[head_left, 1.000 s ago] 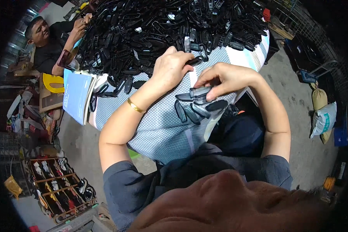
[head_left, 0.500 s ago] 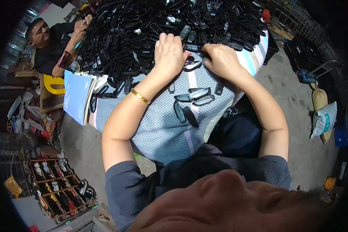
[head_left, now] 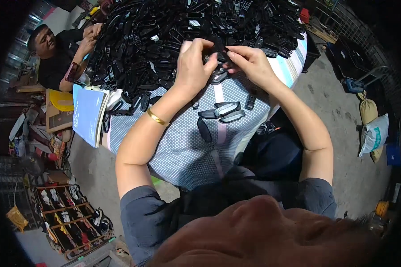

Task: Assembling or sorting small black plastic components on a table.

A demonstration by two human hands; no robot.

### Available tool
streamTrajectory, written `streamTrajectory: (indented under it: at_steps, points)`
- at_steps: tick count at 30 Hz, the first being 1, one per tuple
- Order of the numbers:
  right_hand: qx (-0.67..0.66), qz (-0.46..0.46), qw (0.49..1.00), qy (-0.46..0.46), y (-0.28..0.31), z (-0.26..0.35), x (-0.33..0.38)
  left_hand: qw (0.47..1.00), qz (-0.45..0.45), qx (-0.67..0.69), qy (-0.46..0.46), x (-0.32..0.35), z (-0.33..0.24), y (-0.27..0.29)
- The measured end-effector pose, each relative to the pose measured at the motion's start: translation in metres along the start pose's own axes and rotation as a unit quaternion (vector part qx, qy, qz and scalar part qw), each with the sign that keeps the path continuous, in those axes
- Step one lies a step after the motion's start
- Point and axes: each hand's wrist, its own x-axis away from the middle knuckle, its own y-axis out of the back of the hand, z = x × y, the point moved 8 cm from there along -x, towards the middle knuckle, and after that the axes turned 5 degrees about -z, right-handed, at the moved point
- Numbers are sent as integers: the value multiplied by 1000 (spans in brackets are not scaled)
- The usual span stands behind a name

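Hands (head_left: pixel 191 66) now closer together, pinching black piece (head_left: pixel 221 47), one dark oval (head_left: pixel 204 130) remaining low on cloth (head_left: pixel 178 153)

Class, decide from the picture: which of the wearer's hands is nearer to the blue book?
Left. The left hand is above and right of the blue book, apart from it; the right hand lies farther right, beyond the left.

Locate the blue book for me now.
In the head view, the blue book lies at the left edge of the patterned cloth, left of the left hand and beside the pile of black pieces.
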Motion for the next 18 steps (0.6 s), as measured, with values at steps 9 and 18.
streamTrajectory:
  at_steps: [9,18]
  points:
    - [100,-27,991,86,0,16,3,860,119,384,314,20,20,-23]
    - [43,-25,994,99,-6,20,5,886,109,332,305,17,31,-14]
